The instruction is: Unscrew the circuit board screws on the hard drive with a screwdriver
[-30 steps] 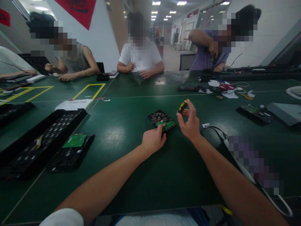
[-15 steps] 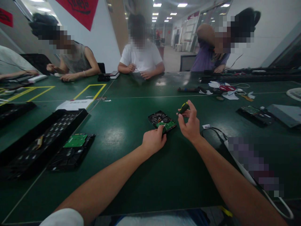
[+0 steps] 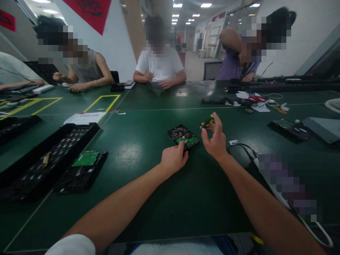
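A hard drive (image 3: pixel 180 133) with a green circuit board lies on the green table in front of me. My left hand (image 3: pixel 174 156) is closed on its near edge, thumb on the board side. Just right of the drive, my right hand (image 3: pixel 214 138) is raised, its fingers pinched round the dark green and yellow handle of a screwdriver (image 3: pixel 208 122). The screwdriver's shaft and tip cannot be made out. Another hard drive (image 3: pixel 83 170), its green board facing up, lies to the left beside a long black tray (image 3: pixel 57 156).
Several people sit across the table (image 3: pixel 148 198). To the right are another drive (image 3: pixel 289 129), a grey metal box (image 3: pixel 322 129) and a white power strip with cables (image 3: pixel 273 184). Paper scraps and red-handled scissors (image 3: pixel 257 99) lie further back. A white sheet (image 3: pixel 85 118) touches the tray's far end.
The screwdriver handle has turned slightly in my right fingers, its yellow marks now showing on another side. My left hand and the drive stay in place.
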A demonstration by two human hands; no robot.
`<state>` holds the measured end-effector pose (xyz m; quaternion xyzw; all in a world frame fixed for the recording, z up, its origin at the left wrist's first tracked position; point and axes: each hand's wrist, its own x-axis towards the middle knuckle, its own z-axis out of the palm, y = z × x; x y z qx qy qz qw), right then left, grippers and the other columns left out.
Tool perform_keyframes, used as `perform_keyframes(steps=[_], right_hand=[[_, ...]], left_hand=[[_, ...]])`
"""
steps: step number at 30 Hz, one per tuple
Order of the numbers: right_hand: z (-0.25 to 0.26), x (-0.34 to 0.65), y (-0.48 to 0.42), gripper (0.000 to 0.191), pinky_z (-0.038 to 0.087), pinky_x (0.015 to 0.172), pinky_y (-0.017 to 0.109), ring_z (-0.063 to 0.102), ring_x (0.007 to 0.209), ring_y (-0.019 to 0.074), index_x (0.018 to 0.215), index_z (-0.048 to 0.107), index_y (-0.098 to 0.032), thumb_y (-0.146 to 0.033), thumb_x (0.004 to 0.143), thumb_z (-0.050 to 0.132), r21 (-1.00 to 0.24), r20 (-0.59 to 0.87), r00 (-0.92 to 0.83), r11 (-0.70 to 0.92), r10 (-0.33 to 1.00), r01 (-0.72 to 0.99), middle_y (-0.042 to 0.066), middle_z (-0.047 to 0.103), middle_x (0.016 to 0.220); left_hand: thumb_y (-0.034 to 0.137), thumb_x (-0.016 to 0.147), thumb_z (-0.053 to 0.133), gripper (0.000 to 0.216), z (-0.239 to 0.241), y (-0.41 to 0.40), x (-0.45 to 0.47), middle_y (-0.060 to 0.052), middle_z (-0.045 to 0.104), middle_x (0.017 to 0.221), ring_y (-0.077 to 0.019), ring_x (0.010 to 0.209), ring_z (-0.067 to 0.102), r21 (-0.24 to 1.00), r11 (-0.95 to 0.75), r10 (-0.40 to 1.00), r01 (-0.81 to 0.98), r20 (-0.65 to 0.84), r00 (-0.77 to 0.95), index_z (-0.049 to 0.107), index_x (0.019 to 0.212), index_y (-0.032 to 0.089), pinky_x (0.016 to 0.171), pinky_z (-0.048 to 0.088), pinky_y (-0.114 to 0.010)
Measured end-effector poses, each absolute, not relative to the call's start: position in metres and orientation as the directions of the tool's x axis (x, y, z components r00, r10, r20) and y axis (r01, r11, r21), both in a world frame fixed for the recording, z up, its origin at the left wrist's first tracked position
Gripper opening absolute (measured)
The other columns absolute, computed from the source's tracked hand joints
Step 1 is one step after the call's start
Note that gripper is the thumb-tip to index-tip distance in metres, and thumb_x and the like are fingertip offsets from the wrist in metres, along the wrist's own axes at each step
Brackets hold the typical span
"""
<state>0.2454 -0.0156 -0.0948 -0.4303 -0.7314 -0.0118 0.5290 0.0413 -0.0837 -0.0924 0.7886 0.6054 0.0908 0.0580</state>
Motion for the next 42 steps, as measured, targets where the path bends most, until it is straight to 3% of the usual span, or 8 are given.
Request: perform_keyframes(steps=[8,15,24,32,39,42], right_hand=[[-0.0952,0.2455,-0.0151,0.071,0.066,0.086,0.045,0.074,0.093,0.0234,0.162,0.030,-0.029,-0.039,0.100,0.062,-0.358,0.831,-0.064,0.620,0.552,0.698,0.014,0.062,0.145],[-0.0981,0.2480,-0.0128,0.070,0.065,0.088,0.046,0.075,0.092,0.0247,0.164,0.027,-0.029,-0.038,0.102,0.057,-0.402,0.806,-0.066,0.626,0.588,0.668,0.012,0.069,0.131],[-0.0956,0.2461,-0.0146,0.074,0.066,0.084,0.046,0.073,0.090,0.0248,0.164,0.027,-0.028,-0.042,0.100,0.062,-0.400,0.810,-0.043,0.604,0.585,0.689,0.013,0.070,0.128],[-0.0978,0.2470,-0.0129,0.077,0.066,0.085,0.046,0.075,0.094,0.0244,0.166,0.019,-0.030,-0.036,0.101,0.058,-0.429,0.793,-0.061,0.627,0.606,0.651,0.016,0.059,0.147],[-0.0961,0.2467,-0.0136,0.073,0.067,0.082,0.046,0.074,0.089,0.0244,0.162,0.029,-0.028,-0.038,0.098,0.063,-0.406,0.813,-0.046,0.621,0.581,0.670,0.013,0.066,0.135],[-0.0960,0.2478,-0.0140,0.069,0.067,0.085,0.046,0.074,0.092,0.0243,0.162,0.028,-0.028,-0.037,0.101,0.059,-0.415,0.806,-0.052,0.626,0.589,0.660,0.014,0.064,0.139]], left_hand=[[0.043,0.102,0.046,0.048,-0.0951,-0.0833,0.0411,-0.010,0.078,0.107,-0.0294,0.091,0.076,0.198,-0.259,0.966,0.945,0.075,0.249,0.048,0.145,0.021,0.074,0.056,-0.039],[0.043,0.102,0.045,0.046,-0.0968,-0.0824,0.0404,-0.009,0.078,0.105,-0.0286,0.088,0.076,0.194,-0.272,0.961,0.943,0.100,0.257,0.049,0.143,0.021,0.071,0.055,-0.037],[0.042,0.103,0.045,0.047,-0.0934,-0.0841,0.0411,-0.010,0.078,0.108,-0.0292,0.090,0.076,0.197,-0.258,0.966,0.946,0.073,0.248,0.048,0.144,0.020,0.073,0.056,-0.038],[0.043,0.102,0.045,0.046,-0.0966,-0.0828,0.0413,-0.009,0.078,0.105,-0.0290,0.089,0.076,0.202,-0.266,0.963,0.943,0.101,0.250,0.049,0.143,0.021,0.072,0.056,-0.038],[0.043,0.102,0.045,0.047,-0.0945,-0.0829,0.0409,-0.010,0.078,0.109,-0.0289,0.090,0.076,0.191,-0.259,0.966,0.947,0.078,0.248,0.049,0.144,0.021,0.074,0.056,-0.038],[0.043,0.102,0.045,0.047,-0.0938,-0.0831,0.0411,-0.010,0.078,0.107,-0.0287,0.089,0.076,0.184,-0.251,0.967,0.950,0.080,0.240,0.049,0.144,0.021,0.072,0.056,-0.037]])
